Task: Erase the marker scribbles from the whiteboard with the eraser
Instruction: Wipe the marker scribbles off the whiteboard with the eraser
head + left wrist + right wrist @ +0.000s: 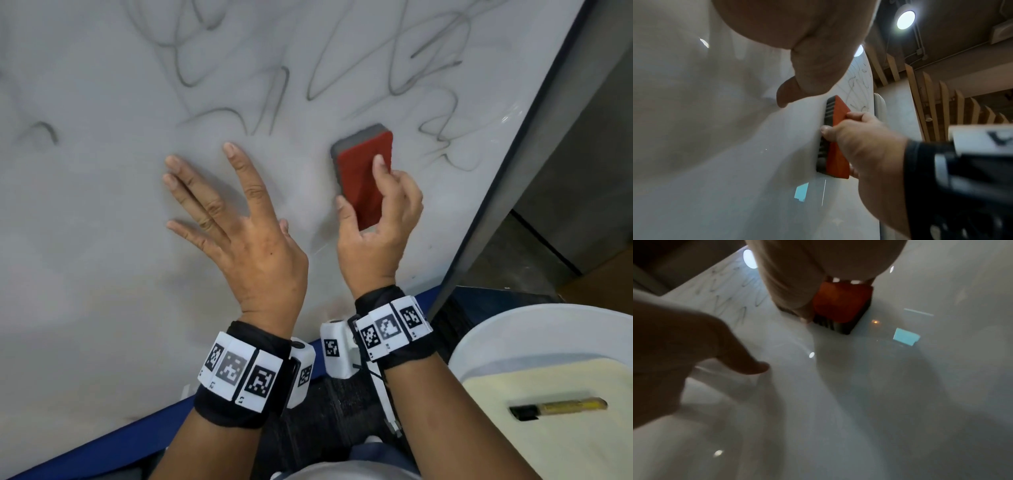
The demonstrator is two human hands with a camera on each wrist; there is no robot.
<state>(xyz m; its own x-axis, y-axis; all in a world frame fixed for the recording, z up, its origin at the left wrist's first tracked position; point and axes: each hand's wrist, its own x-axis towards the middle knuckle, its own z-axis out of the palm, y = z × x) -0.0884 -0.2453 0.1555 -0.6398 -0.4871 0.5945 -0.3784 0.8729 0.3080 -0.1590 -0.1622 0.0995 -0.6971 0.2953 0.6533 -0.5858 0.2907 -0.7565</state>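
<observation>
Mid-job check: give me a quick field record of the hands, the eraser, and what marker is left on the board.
left hand: fingers spread flat on the whiteboard
right hand: grips the eraser
eraser: red back outward, grey pad against the board
scribbles: remain above and right of the eraser
area under the hands: wiped, faint smears
marker: lies in the white tray, lower right

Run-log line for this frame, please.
right hand: grips eraser on whiteboard | left hand: flat on board | scribbles: remain above
</observation>
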